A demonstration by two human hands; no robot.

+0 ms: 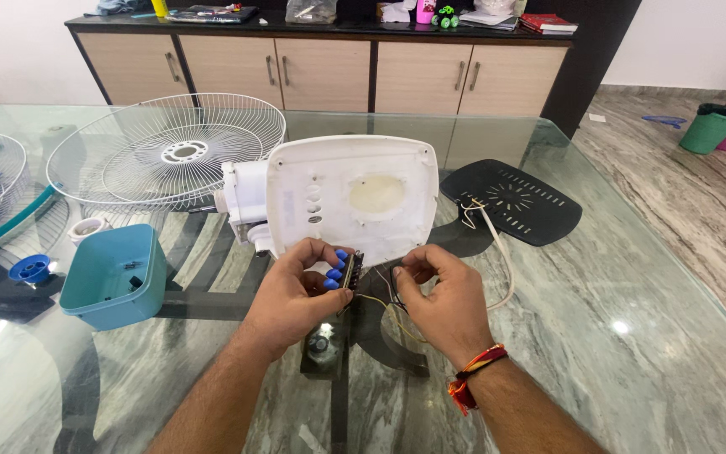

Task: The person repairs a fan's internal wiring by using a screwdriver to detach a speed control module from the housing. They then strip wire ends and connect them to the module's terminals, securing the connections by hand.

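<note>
Glass counter [632, 336] fills the view, with cabinets behind its far edge and a white fan base [355, 197] lying near the middle. Just in front of the base, the left hand [296, 294] pinches a switch block [348, 271] with blue buttons, its long axis running roughly toward and away from the person. The right hand [443, 298], just right of the block, pinches the thin wires [380, 303] trailing from it; a teal tray [115, 277] sits toward the left edge.

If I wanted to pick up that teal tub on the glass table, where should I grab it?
Probably by a long rim of the teal tub, reaching down from above. It sits upright with its mouth open, so the thin rim is free to pinch. Small dark parts lie inside, so keep it level. The left hand is nearest it.
</note>
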